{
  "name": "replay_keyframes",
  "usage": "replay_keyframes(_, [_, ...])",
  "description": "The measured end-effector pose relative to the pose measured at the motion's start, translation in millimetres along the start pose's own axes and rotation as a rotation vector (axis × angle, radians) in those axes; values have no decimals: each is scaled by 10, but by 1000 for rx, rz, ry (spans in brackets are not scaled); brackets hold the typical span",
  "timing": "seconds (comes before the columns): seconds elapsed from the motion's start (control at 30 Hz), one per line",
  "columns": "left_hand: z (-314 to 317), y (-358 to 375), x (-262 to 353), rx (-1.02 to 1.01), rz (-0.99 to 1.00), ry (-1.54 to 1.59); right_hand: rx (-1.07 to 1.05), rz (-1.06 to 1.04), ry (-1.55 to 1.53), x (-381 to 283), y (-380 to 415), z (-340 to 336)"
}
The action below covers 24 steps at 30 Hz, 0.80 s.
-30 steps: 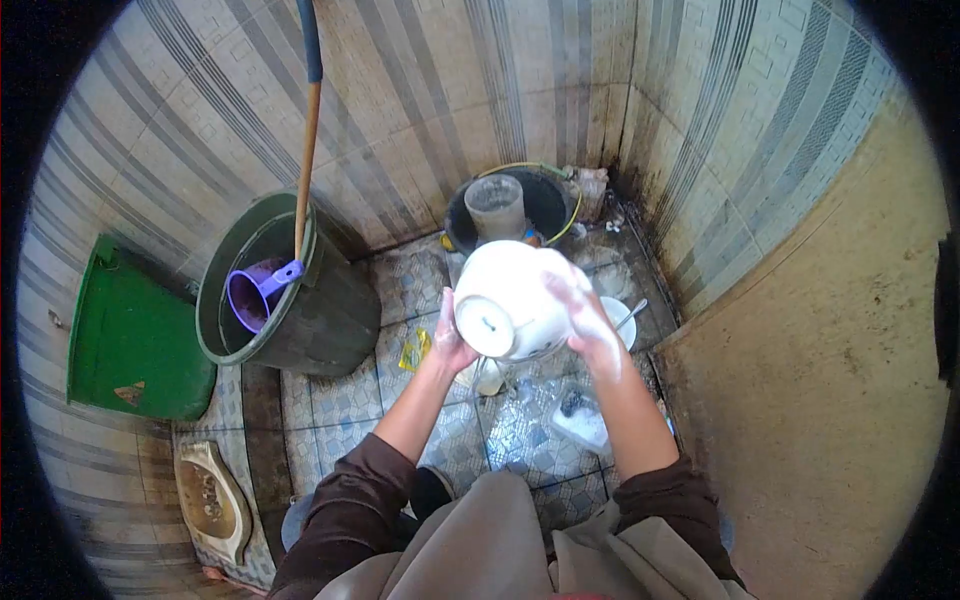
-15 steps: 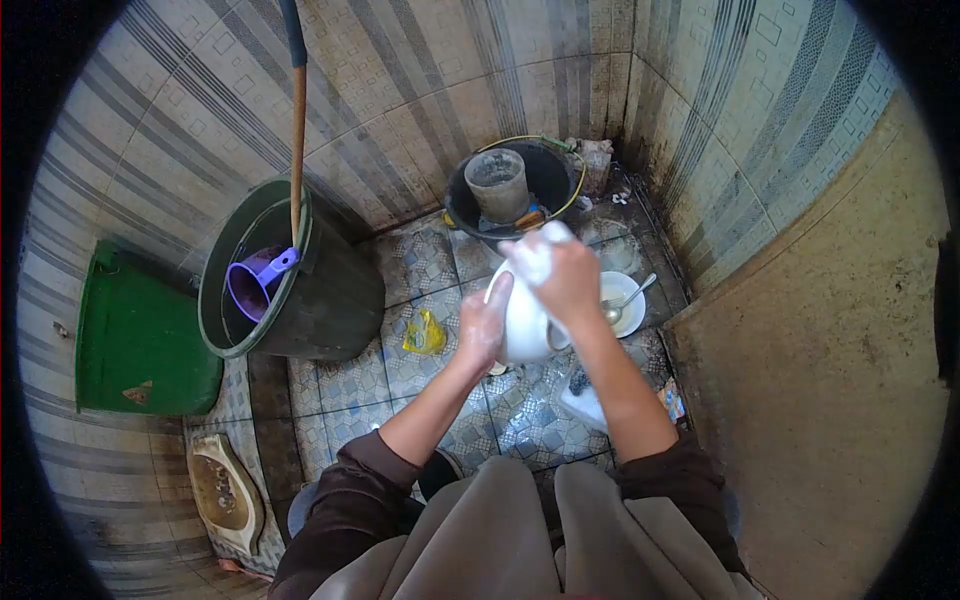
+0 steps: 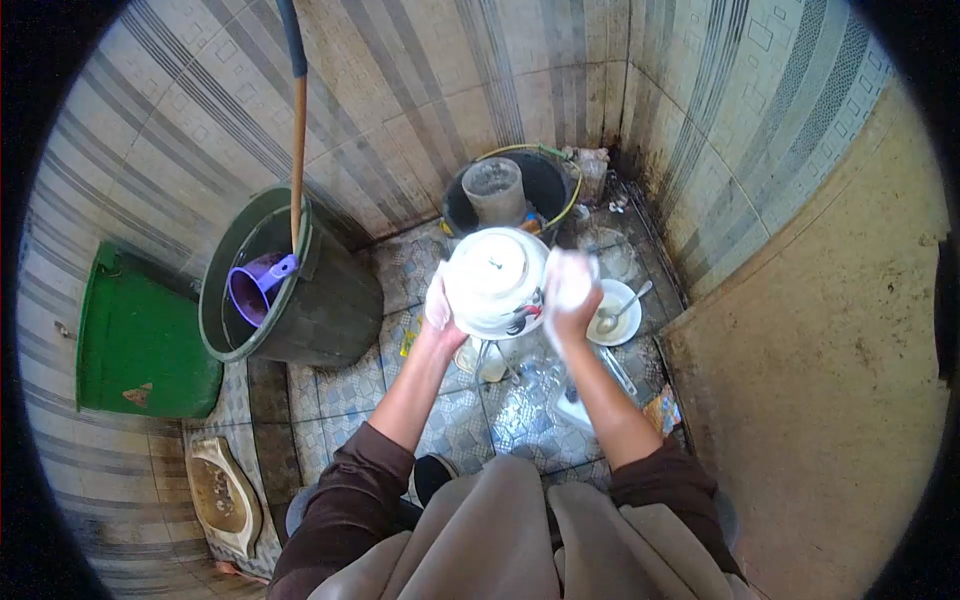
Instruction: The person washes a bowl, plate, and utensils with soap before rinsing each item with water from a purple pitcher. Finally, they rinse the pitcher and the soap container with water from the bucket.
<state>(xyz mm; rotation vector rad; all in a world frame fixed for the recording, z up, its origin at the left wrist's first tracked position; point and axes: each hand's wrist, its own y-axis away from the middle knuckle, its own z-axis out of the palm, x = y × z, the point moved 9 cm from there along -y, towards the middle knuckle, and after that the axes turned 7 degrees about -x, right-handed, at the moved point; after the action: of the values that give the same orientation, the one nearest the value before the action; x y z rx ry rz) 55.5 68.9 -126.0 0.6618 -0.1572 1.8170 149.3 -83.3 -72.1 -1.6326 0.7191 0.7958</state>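
Observation:
A white bowl point(image 3: 492, 270) with a rooster print on its side is held up in front of me, its base turned toward me. My left hand point(image 3: 438, 312) grips the bowl's left edge, foam on the fingers. Close against the right side is my right hand point(image 3: 575, 305), blurred by motion and closed on what looks like a foam-covered white sponge point(image 3: 572, 275). Below the bowl, dishes with metal cutlery point(image 3: 487, 362) lie partly hidden on the tiled floor. To the right of my right hand stands a white bowl point(image 3: 632, 325) with a spoon point(image 3: 612, 322) in it.
A black basin point(image 3: 460, 205) holding a grey container point(image 3: 493, 192) stands at the back wall, a hose point(image 3: 575, 190) over its rim. At left are a large dark bin point(image 3: 335, 310) with a purple dipper point(image 3: 262, 287), a green tub point(image 3: 145, 335) and a squat toilet point(image 3: 222, 495).
The bowl has turned so that its base and rooster print face me. My left hand has shifted left along the edge; my right hand has moved down to the bowl's right side.

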Motion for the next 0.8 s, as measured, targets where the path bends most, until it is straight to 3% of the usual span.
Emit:
replay_keyframes(0.1, [246, 44, -56, -84, -50, -160, -84, 175, -175, 295, -243, 14])
replay_keyframes(0.13, [234, 52, -106, -84, -60, -160, -216, 104, -114, 78, -318, 48])
replay_keyframes(0.17, [136, 80, -70, 17, -21, -430, -348, 30, -56, -80, -361, 133])
replay_keyframes(0.2, [61, 125, -18, 122, 20, -699, -365, -194, 73, -279, -366, 179])
replay_keyframes(0.27, [40, 184, -108, 168, 48, -682, -501, -158, 46, -474, -327, 288])
replay_keyframes(0.33, [88, 220, -164, 113, 38, -907, -566, -125, 95, -333, -337, 379])
replay_keyframes(0.4, [148, 232, -201, 123, 42, -820, -400, 115, -123, 342, -348, 317])
replay_keyframes(0.43, [217, 278, -175, 190, 108, -586, -422, 510, -232, 769, -228, 275])
replay_keyframes(0.47, [258, 332, -164, 257, 169, -357, -350, 853, -543, 1037, 50, 307])
replay_keyframes(0.5, [353, 341, -125, 243, 241, -330, -222, 976, -646, 1231, 250, 361])
replay_keyframes(0.53, [289, 313, -28, 272, 345, -518, -92, 1099, -745, 1345, 459, 424])
replay_keyframes(0.6, [410, 244, 16, 174, 438, -1154, -31, 765, -646, 1453, 551, 466])
replay_keyframes(0.67, [584, 224, -131, 98, 387, -1415, 182, 771, -746, 1367, 796, 353])
replay_keyframes(0.7, [466, 174, -297, 56, 303, -1535, 49, 709, -387, 1173, 759, 168])
replay_keyframes(0.73, [345, 133, -455, 7, 227, -1649, 35, 716, -376, 1163, 855, 148])
replay_keyframes(0.8, [204, 176, -591, -40, 238, -1689, 204, 1172, -833, 1397, 1345, 304])
